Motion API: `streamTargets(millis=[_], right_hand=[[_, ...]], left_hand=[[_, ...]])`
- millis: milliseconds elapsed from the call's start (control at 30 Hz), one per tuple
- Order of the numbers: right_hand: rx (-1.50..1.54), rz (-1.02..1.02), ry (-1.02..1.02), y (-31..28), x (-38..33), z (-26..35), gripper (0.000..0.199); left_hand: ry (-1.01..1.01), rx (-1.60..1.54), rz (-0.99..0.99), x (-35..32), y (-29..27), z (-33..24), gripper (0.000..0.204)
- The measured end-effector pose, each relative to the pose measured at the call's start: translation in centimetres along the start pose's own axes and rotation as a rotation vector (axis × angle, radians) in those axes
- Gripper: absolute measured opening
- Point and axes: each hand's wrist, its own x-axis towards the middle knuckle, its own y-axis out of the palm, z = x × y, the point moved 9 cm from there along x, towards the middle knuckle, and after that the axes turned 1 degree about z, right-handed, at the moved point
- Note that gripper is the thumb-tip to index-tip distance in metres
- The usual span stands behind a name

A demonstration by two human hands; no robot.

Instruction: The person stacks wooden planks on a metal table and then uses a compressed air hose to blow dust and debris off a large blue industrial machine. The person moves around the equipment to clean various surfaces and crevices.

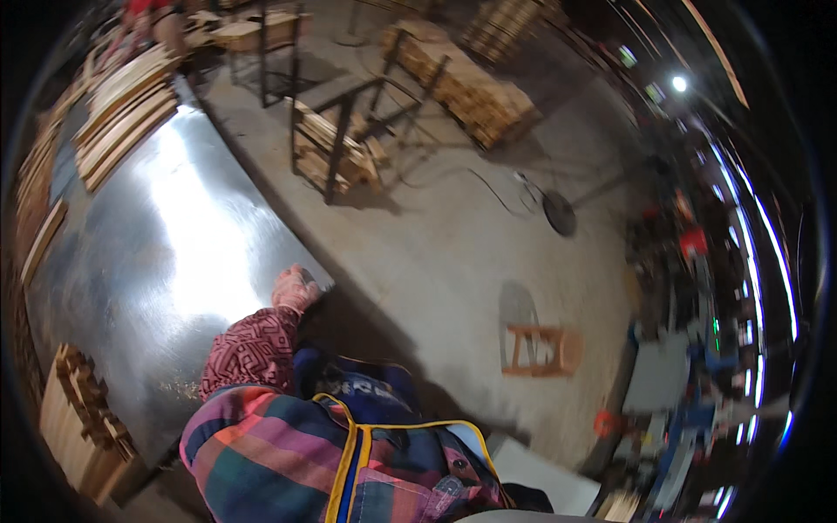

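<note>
My left hand (pixel 295 289) reaches out from a maroon patterned cuff and lies at the near right corner of a shiny metal table (pixel 131 270). Its fingers are a little blurred; they look slightly bent and apart, with nothing seen in them. Curved wooden slats (pixel 126 113) lie stacked at the table's far end. Close to the near left side rises another stack of notched wooden pieces (pixel 83 418). A single wooden strip (pixel 44 240) lies along the left edge. My right hand is out of sight.
Past the table stands a dark metal frame (pixel 340 131) with wood pieces in it, and a long wood stack (pixel 471 87) behind. A small wooden stool (pixel 540 350) and a round dark base (pixel 558 213) with a cable are on the floor. Another person (pixel 157 22) is at the far left.
</note>
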Motion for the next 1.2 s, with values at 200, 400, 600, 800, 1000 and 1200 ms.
streamTargets(millis=[200, 400, 600, 800, 1000, 1200], right_hand=[[-0.198, 0.074, -0.100, -13.5, 17.5, 0.4, 0.017], [-0.790, 0.003, -0.718, -26.9, 35.5, 15.2, 0.014], [0.263, 0.235, -0.303, -30.6, 52.2, 37.1, 0.018], [0.132, 0.642, -0.587, -17.5, 57.9, 55.9, 0.034], [-0.274, 0.792, -0.824, -6.6, 53.6, 66.8, 0.038], [-0.682, 0.718, -0.990, -2.5, 49.8, 77.8, 0.043]], left_hand=[[-0.143, -0.108, -0.427, 1.5, -2.8, -0.5, 0.053], [-0.323, -0.045, -0.589, -0.1, 0.6, -2.1, 0.058], [-0.653, -0.345, -0.610, -1.6, 1.6, -0.2, 0.067], [-0.694, -0.489, -0.561, 6.4, -6.1, -1.5, 0.066], [-0.540, -0.642, -0.654, 12.6, -11.7, -3.6, 0.059], [-0.499, -0.745, -0.436, 19.6, -16.0, -0.8, 0.057]])
